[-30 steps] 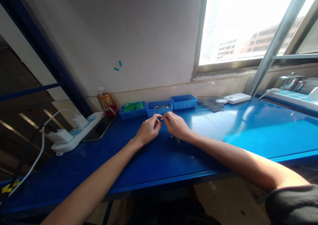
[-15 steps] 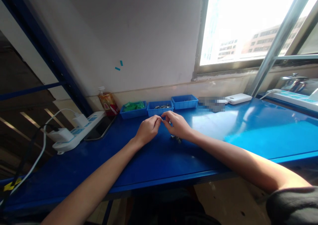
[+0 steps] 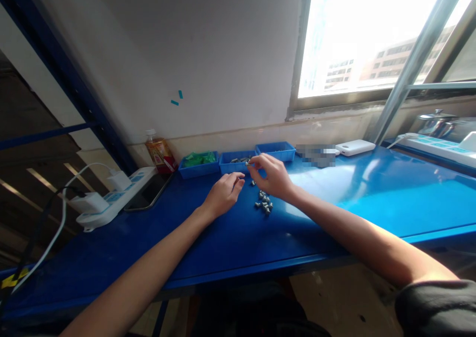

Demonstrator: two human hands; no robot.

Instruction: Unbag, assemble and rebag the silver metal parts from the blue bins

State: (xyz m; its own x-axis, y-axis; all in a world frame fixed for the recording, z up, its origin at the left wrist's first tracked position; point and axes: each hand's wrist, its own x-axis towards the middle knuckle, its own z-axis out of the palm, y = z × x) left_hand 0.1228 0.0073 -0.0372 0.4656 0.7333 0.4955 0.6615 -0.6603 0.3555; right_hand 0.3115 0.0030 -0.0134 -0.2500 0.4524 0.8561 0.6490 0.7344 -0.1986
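My right hand (image 3: 273, 175) pinches a small silvery metal part (image 3: 248, 163) between thumb and forefinger, just in front of the middle blue bin (image 3: 227, 167). The part's exact kind is too small to make out. To its left, my left hand (image 3: 224, 194) hovers low over the blue table with thumb and fingers slightly apart, and nothing shows between them. Below my right hand lies a loose cluster of several small silvery metal parts (image 3: 266, 205), stubby and bolt-like. One more such part (image 3: 253, 183) lies a little apart, nearer the bins.
Along the wall stand a blue bin (image 3: 199, 170) holding green material and another blue bin (image 3: 277, 153). A bottle (image 3: 160, 154), a phone (image 3: 148, 194) and a power strip (image 3: 94, 220) are at left. A white box-shaped device (image 3: 356, 148) lies at right.
My hands, together at the fingertips before, have parted. The right moved up toward the bins with the small metal part, uncovering the cluster on the table. The left stayed nearly in place, its fingers loosened.
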